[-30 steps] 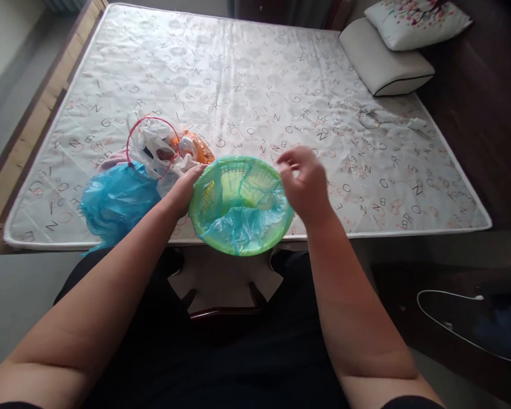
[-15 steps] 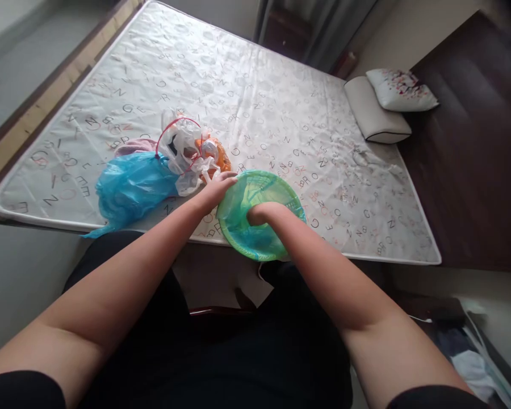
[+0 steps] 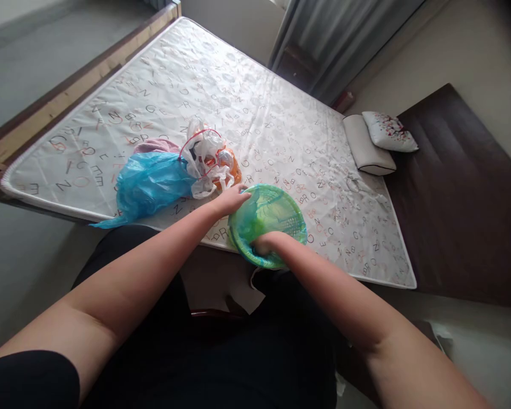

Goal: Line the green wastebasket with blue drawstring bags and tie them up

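A round green plastic basket [image 3: 303,218], lined with a thin blue-green plastic bag [image 3: 276,199], sits at the near edge of the mattress with its mouth tipped toward me. My left hand [image 3: 234,199] grips its rim at the upper left. Down inside the basket is my right hand [image 3: 264,243], against the lining near the lower side; its fingers are hidden. Left of the basket lies a crumpled blue plastic bag [image 3: 153,184]. Beside that bag are white plastic bags [image 3: 202,150] with a red string loop, an orange bag [image 3: 235,167] and a pink cloth [image 3: 156,146].
The letter-printed mattress [image 3: 255,108] lies on a wooden bed frame [image 3: 80,85]. A white bolster [image 3: 368,145] and a flowered pillow [image 3: 389,132] rest by the dark headboard [image 3: 455,199]. Grey curtains [image 3: 344,40] hang at the back.
My right hand has moved lower inside the basket, toward its near side. The basket's mouth is tilted more toward me. My left hand stays at the rim, and the camera view has shifted.
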### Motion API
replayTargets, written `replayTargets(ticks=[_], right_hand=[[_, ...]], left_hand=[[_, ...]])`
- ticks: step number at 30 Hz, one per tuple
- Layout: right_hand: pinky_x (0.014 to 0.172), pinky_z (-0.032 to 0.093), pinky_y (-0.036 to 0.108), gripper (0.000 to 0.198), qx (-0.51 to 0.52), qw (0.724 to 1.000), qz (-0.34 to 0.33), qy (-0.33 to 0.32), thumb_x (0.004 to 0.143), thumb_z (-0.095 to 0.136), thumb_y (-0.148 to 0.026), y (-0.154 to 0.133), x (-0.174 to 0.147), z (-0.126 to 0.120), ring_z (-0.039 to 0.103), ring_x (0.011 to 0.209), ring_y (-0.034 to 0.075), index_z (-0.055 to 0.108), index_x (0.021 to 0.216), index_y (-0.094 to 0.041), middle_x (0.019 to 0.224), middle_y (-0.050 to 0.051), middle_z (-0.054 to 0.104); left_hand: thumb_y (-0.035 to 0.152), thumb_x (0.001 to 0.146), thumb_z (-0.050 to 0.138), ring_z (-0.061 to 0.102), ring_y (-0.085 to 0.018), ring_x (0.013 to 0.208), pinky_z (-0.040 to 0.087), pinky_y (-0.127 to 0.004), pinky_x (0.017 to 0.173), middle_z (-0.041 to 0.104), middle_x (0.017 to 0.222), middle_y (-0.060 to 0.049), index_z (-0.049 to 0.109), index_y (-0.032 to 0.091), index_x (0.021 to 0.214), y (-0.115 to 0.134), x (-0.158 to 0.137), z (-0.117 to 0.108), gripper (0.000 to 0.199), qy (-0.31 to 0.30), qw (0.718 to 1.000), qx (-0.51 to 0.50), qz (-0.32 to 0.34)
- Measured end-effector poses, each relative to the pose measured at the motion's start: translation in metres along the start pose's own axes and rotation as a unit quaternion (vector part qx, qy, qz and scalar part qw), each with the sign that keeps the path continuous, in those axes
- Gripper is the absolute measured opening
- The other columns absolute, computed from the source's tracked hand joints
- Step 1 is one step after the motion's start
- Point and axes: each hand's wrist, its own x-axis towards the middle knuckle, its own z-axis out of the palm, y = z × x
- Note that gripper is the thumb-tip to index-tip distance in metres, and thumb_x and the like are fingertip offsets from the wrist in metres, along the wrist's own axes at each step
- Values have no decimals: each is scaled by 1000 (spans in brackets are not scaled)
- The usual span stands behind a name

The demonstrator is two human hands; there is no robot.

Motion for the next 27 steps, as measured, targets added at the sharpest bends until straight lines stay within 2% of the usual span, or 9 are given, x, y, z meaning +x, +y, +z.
replayTargets(ticks=[2,5,8,10,13,16,19,22,27], right_hand=[[94,58,37,31,-2,1000,-10,24,80,71,-3,7,-15,-3,75,97,25,81,106,-17,105,10,81],[110,51,38,39,48,983,-44,170,97,53,-12,20,-41,-12,70,123,24,72,130,-19,138,13,72],[104,55,38,30,194,915,-60,349,101,48,-24,27,-71,-17,74,111,24,73,117,-19,122,11,77],[97,58,39,26,251,878,-53,404,98,49,-28,22,-85,-18,75,101,24,73,106,-20,110,10,79],[97,57,38,26,243,854,-62,456,96,50,-29,1,-85,-28,74,103,25,74,103,-21,111,11,79],[100,55,38,30,193,837,-73,506,96,48,-27,-23,-57,-58,71,107,25,75,107,-18,114,14,77],[107,50,38,32,135,855,-55,499,95,49,-23,-42,-12,-99,68,109,25,75,111,-14,119,16,74],[105,49,35,33,127,893,-18,432,93,55,-24,-56,34,-135,66,108,23,75,117,-13,122,15,72],[81,50,29,27,181,939,19,292,85,59,-15,-78,92,-164,60,76,16,79,102,-11,79,5,71]], left_hand=[[35,94,59,69,-32,122,51,-38,110,75,133,-16,72,12,135,1,-1,1,49,1,1000,2,10],[33,94,58,68,-31,125,51,-37,109,74,136,-17,71,11,135,2,-1,2,49,12,1000,16,2],[35,95,57,70,-31,122,53,-35,104,74,135,-19,70,9,136,2,-1,5,50,10,1000,20,-18],[38,97,55,72,-31,117,55,-35,98,76,130,-18,70,10,135,2,-4,11,50,6,999,15,-30],[39,100,51,72,-33,118,55,-37,98,76,130,-19,66,10,139,5,-13,23,51,6,999,15,-42],[42,99,54,71,-35,124,55,-38,100,74,135,-21,63,11,143,13,-28,30,54,-15,999,18,-41],[52,96,62,69,-35,127,54,-37,102,71,141,-21,56,12,152,21,-42,20,68,-71,996,48,-13],[63,96,61,67,-39,131,53,-40,104,67,145,-25,49,7,157,22,-51,-1,83,-115,989,94,10],[76,95,49,67,-43,131,53,-45,105,69,142,-27,51,10,158,10,-58,-27,91,-163,966,199,31]])
